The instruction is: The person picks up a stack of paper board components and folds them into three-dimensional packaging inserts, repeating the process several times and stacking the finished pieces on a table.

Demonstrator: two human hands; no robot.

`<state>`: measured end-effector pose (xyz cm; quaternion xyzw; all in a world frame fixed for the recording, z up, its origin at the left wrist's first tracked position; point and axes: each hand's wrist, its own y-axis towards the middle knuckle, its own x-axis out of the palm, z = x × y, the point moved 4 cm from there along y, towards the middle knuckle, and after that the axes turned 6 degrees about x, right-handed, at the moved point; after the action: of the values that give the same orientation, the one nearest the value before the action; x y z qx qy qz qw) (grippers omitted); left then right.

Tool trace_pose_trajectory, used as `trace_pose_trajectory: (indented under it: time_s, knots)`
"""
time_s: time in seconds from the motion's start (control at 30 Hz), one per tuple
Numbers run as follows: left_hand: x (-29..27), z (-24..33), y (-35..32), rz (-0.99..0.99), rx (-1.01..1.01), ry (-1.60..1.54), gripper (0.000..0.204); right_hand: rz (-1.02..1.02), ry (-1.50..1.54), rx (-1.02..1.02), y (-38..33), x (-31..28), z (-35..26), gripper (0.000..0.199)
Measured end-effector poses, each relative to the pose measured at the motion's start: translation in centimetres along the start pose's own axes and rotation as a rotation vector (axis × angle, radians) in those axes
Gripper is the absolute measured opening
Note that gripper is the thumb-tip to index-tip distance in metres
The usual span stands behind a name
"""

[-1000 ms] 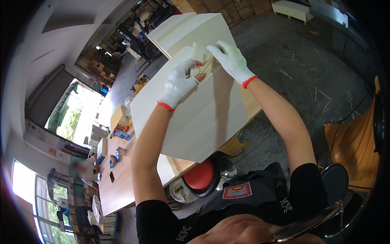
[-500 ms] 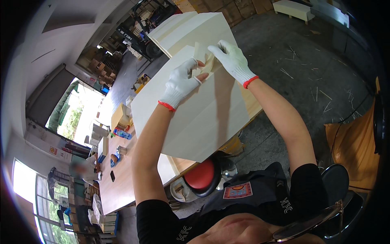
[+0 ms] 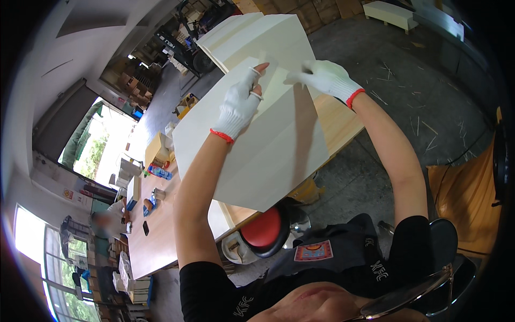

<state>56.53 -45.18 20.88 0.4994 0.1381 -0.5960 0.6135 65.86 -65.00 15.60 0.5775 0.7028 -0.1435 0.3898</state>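
We are looking down on a large pale board (image 3: 257,161), which lies in the middle of the scene with a pointed corner toward the near side. The left hand (image 3: 236,110) is over the left part of it, toward the far end, in a white knitted glove with a red cuff. Its thumb and a finger poke bare from the glove and stand apart, so we take the hand as loosely open; we see nothing between those two tips (the other fingers are out of our sight). Whether it rests on the board or hovers just above, we cannot tell.

The right hand (image 3: 330,80), gloved the same way, is over the board's far right edge, its fingers reaching left. They are blurred, and we cannot tell how far they are open or whether they have hold of anything.

Just beyond the hands we find more pale panels (image 3: 268,37) standing at the far side. A light wooden surface (image 3: 339,126) shows past the board's right edge. On the left runs a long table (image 3: 161,236) with a dark phone (image 3: 145,228) and a blue bottle (image 3: 160,172) on it, and another person (image 3: 112,220) is at its left side. Near us is a red stool seat (image 3: 262,231); far right, thin slivers (image 3: 428,126) are scattered over the grey floor (image 3: 370,145).
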Motion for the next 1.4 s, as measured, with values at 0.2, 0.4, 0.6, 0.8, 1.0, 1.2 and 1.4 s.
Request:
trace_pose_trajectory:
  time_s: [0.2, 0.4, 0.6, 0.8, 1.0, 1.2, 1.4]
  knots:
    - [-0.3, -0.7, 0.3, -0.066, 0.045, 0.149, 0.029, 0.214, -0.416, -0.451, 0.5, -1.1, -3.3, 0.042]
    - [-0.1, -1.1, 0.3, -0.072, 0.074, 0.094, 0.029, 0.158, 0.204, -0.287, 1.4, 0.7, -3.2, 0.043]
    - [-0.3, -0.9, 0.4, -0.113, -0.012, 0.107, 0.03, 0.169, 0.594, -0.09, 0.4, 2.2, -2.1, 0.049]
    - [0.2, -2.2, 0.6, -0.072, 0.133, 0.11, 0.044, 0.262, 0.635, -0.115, -0.1, 2.7, -1.9, 0.049]
    - [0.2, -1.2, 0.1, -0.151, -0.1, 0.017, 0.04, 0.23, 0.613, -0.118, 0.1, 2.5, -1.8, 0.05]
    - [0.2, -0.8, 0.3, -0.049, 0.122, 0.068, 0.033, 0.26, 0.561, -0.121, 0.0, 2.2, -2.0, 0.051]
    - [0.1, -0.5, 0.2, -0.135, 0.035, 0.174, 0.036, 0.281, 0.594, -0.158, 0.1, 2.6, -1.8, 0.049]
